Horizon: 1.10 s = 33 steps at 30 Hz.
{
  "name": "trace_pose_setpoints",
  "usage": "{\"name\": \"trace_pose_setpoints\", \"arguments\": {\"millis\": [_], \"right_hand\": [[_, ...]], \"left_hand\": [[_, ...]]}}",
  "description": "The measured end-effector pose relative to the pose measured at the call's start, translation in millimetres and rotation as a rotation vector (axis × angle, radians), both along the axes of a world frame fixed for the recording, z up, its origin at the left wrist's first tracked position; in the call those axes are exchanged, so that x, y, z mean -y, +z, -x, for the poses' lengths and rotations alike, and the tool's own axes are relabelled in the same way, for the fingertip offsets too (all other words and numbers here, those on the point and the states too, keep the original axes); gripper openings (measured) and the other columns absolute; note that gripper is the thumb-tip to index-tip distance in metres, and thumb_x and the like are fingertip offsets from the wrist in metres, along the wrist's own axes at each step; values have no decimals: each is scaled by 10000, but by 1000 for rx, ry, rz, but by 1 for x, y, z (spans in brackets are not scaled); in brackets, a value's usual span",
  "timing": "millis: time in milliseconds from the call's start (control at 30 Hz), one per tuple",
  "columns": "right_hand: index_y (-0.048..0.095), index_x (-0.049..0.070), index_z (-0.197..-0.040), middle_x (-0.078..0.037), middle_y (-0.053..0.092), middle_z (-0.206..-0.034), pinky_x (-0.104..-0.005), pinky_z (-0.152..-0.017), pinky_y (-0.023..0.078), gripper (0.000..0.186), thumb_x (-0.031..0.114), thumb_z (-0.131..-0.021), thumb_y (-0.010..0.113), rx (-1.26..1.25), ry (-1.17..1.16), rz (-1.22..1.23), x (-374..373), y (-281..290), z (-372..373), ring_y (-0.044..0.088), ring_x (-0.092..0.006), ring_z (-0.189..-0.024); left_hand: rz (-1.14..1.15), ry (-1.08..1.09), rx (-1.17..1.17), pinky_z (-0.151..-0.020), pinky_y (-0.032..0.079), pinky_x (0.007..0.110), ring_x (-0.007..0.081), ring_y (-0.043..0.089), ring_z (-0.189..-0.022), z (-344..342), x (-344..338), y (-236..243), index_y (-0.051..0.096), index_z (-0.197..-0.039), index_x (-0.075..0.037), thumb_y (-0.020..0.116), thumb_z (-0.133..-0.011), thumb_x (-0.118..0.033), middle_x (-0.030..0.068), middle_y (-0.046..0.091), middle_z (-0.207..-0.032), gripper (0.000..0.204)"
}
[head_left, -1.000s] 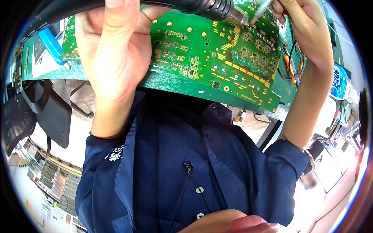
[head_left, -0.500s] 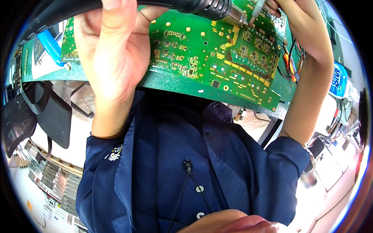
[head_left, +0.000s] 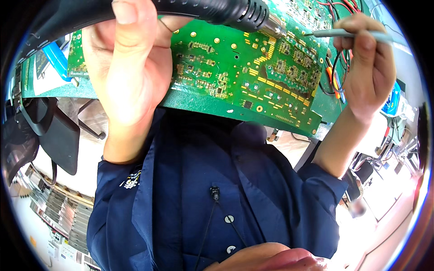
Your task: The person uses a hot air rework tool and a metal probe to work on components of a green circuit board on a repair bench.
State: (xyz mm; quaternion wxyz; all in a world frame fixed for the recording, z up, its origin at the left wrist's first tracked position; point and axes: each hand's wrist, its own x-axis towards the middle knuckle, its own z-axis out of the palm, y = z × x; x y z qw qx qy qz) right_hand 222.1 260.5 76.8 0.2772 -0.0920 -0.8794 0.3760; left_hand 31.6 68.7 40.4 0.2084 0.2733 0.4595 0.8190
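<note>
My left hand [head_left: 131, 67] is wrapped round the black handle of a hot air gun [head_left: 226, 11] with a metal nozzle. The nozzle points down at the upper right part of a large green circuit board [head_left: 244, 86], close over its small parts. Between the thumb and fingers of my right hand [head_left: 370, 67] is a thin grey pen-like tool [head_left: 334, 33]. It lies nearly level, its dark pointed tip aimed left just past the nozzle. Whether the tip touches the board I cannot tell.
The board lies on a green work surface [head_left: 190, 100] and reaches its near edge. Cables and an orange-handled tool [head_left: 333, 81] lie right of it, with a blue packet [head_left: 392, 101] farther out. A blue tube-like thing [head_left: 56, 61] is at the left, above a black chair [head_left: 61, 135].
My right hand has swung right and nearer, turning the grey tool from steep to nearly level and drawing its tip away from the nozzle. The hot air gun has shifted only slightly in view.
</note>
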Motion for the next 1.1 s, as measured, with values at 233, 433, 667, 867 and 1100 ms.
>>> {"name": "trace_pose_setpoints", "arguments": {"millis": [233,433,667,867,1100], "right_hand": [[671,-123,-1128,-226,711,-947,-323,-718,573,205,2,-978,609,-32,-95,-131,48,6,-13,700,-252,-801],[690,-103,-1017,-233,698,-848,-342,-661,542,173,-75,-847,667,89,-31,-349,67,10,-10,682,-298,-734],[711,-89,-1023,-195,672,-831,-380,-653,543,269,-74,-755,716,171,-21,-444,80,10,-13,664,-324,-729],[719,-71,-1046,-188,671,-852,-388,-661,546,325,-89,-722,725,238,-13,-524,81,15,-17,665,-326,-747],[727,-56,-1094,-173,659,-904,-399,-685,549,408,-88,-687,720,325,-29,-586,93,10,-12,661,-327,-798]], "left_hand": [[-216,-88,-182,-992,601,335,352,579,-1301,18,5,-36,256,-1546,-53,464,-1073,-492,180,549,-1368,677],[-72,70,-4,-981,600,415,379,628,-1214,3,-3,-13,380,-1448,-45,503,-1074,-416,179,603,-1320,541],[-325,-306,134,-1017,558,516,381,705,-1111,44,28,-58,588,-1302,20,567,-1078,-279,169,683,-1275,373],[-319,-319,88,-1032,549,515,366,700,-1130,42,25,-53,594,-1323,-10,553,-1083,-296,163,679,-1290,375],[-372,-367,90,-1014,558,517,393,700,-1126,51,27,-63,601,-1325,-27,535,-1090,-307,179,677,-1297,372]]}}
